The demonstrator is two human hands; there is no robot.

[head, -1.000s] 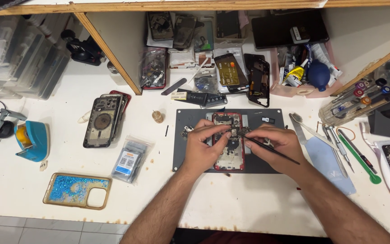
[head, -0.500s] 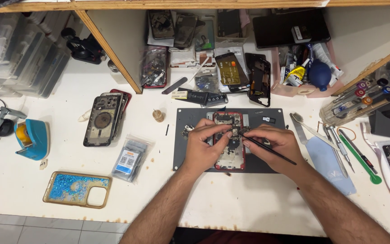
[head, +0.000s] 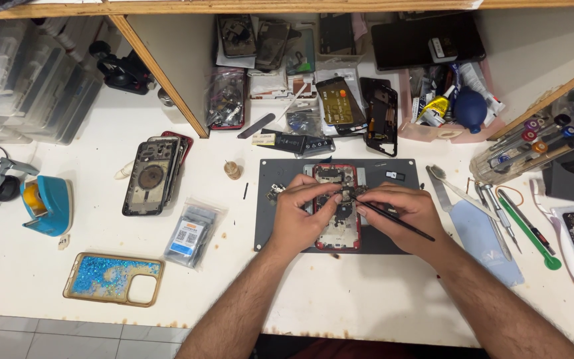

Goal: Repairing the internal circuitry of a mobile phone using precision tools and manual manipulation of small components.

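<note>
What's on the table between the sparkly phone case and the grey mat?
A small clear bag with a blue label lies between the sparkly case and the mat, seen in the head view.

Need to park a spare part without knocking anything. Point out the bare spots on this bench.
Bare white bench runs along the front edge below the grey mat, and between the glitter case and the left hand. Another patch lies left of the stacked phone frames. Crowded: the tools beside the right hand, and the back shelf.
</note>
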